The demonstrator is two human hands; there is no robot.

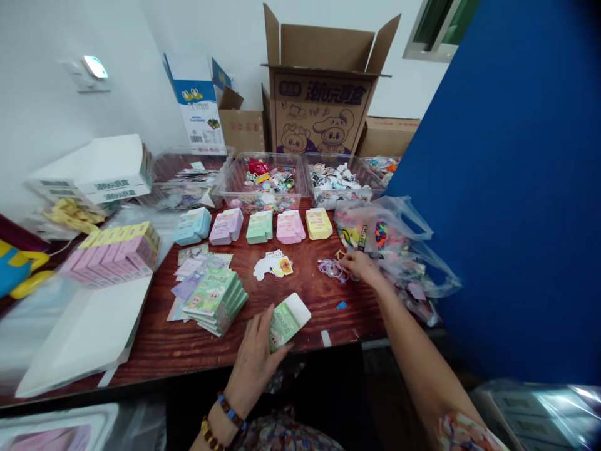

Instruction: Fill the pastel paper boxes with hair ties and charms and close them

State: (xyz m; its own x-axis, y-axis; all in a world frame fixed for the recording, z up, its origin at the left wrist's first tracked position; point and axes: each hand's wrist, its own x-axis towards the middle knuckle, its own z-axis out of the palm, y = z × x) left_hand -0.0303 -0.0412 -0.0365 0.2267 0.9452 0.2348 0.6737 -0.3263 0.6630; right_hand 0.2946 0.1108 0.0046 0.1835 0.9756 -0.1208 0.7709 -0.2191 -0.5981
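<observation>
In my left hand (256, 351) is a small green box (284, 322), tilted near the table's front edge with its white top flap open. My right hand (360, 266) reaches to a little heap of pastel hair ties (332, 269), its fingertips pinched at the heap's edge; whatever they grip is too small to make out. Left of my left hand, several green boxes (216, 300) lie in a stack beside loose cards (191, 275). A few white cut-out stickers (274, 265) lie mid-table. A small blue piece (341, 305) rests below the hair ties.
Flattened boxes in blue (192, 227), purple, green, pink and yellow (319, 223) form a row. Behind them stand clear plastic bins (263, 200) of small items and a large carton (323, 113). Plastic bags (404, 238) lie right, near a blue partition (507, 188). Pink-yellow boxes (117, 254) stand left.
</observation>
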